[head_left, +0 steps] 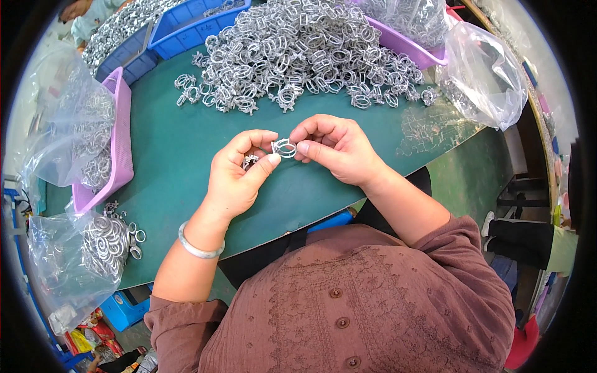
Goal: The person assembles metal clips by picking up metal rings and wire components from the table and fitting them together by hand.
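Note:
A small silvery metal ring part [284, 148] is held between my two hands, above the green tabletop. My left hand [233, 171] pinches its left side between thumb and fingers. Another small metal piece [250, 161] is tucked in the curled fingers of that hand. My right hand [339, 149] grips the part's right side with thumb and forefinger, the other fingers curled. Just beyond my hands lies a big heap of similar metal ring parts [311, 56].
On the left stand a pink basket [122, 133] with bagged parts and a clear bag of flat metal rings [106, 242]. Behind are blue bins [186, 31] and a purple tray [407, 50]. A clear plastic bag [488, 78] lies right. Other people are partly visible at the edges.

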Action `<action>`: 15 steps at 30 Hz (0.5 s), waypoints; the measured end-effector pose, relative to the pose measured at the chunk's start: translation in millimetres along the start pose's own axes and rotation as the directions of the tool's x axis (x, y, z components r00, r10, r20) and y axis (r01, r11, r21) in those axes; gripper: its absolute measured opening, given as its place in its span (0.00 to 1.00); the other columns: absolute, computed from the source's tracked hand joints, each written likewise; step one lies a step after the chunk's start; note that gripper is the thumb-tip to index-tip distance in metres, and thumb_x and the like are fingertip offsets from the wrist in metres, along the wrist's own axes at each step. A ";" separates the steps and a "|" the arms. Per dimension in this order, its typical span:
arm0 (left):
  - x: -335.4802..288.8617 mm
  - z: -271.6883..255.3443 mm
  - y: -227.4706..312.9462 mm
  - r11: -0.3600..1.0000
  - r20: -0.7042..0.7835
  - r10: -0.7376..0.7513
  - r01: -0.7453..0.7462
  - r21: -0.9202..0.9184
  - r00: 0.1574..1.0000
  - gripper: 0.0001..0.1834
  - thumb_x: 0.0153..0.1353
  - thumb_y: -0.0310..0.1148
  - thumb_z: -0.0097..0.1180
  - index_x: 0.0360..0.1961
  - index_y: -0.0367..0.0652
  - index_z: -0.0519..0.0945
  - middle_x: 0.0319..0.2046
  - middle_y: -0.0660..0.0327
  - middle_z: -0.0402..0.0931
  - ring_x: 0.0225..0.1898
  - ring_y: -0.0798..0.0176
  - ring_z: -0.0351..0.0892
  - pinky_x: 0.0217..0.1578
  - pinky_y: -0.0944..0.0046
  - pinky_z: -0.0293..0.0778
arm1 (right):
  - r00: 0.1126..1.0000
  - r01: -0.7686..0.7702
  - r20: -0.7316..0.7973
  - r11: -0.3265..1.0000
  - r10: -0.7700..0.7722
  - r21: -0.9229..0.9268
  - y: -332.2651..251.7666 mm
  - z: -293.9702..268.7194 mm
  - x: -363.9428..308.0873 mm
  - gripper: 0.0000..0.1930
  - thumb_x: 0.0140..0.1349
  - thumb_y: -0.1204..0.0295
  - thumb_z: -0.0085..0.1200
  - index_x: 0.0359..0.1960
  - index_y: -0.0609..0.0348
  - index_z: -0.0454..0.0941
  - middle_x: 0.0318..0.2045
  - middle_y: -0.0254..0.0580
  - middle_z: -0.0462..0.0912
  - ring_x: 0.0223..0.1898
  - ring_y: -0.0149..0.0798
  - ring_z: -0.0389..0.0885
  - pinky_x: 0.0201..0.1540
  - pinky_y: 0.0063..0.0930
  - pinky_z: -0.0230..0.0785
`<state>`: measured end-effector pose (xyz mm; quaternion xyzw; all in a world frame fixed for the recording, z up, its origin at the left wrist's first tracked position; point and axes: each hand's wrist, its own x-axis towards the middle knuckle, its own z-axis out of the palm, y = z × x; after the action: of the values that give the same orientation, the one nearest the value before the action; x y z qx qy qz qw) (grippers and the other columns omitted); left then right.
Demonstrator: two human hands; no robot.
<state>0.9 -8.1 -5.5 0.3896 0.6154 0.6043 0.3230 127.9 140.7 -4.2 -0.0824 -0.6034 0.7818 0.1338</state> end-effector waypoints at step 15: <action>5.1 -4.3 4.9 0.942 0.074 -0.194 0.207 -0.263 0.978 0.10 0.56 0.26 0.52 0.40 0.36 0.73 0.30 0.64 0.73 0.25 0.76 0.68 0.26 0.77 0.66 | 0.997 0.041 -0.061 0.995 -0.047 -0.094 3.5 -3.0 4.1 0.07 0.56 0.79 0.50 0.37 0.64 0.73 0.30 0.34 0.77 0.32 0.23 0.74 0.36 0.18 0.68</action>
<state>-4.9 -5.9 0.0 0.2916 0.5564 0.6367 0.4472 124.6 143.9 -8.2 -0.0998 -0.6360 0.7470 0.1659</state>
